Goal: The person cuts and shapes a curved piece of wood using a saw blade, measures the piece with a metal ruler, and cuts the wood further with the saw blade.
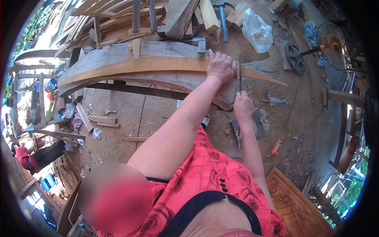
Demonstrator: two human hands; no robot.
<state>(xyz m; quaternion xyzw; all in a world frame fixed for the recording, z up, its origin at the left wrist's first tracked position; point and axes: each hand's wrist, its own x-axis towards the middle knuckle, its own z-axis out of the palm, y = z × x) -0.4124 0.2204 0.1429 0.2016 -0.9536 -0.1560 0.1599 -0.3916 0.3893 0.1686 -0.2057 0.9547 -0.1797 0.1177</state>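
Across the bench, a long curved light-brown wooden piece (158, 63) rests on a broad greyish wooden slab (173, 48), its tapered right end sticking out past the slab. My left hand (221, 67) is closed over the curved piece near that end, pressing it against the slab. My right hand (243, 106) grips a long thin dark metal blade (240, 73), pointing away from me beside the left fingers. The blade crosses the curved piece; whether it is a saw or a file I cannot tell. A metal clamp (201, 46) sits on the slab just beyond my left hand.
Lumber offcuts (126, 19), a hammer (223, 23) and a clear plastic bag (257, 31) lie at the far side. To the right stands a black wheel (295, 58). An orange-handled tool (276, 147) is on the dirt floor, near a carved wooden panel (296, 205).
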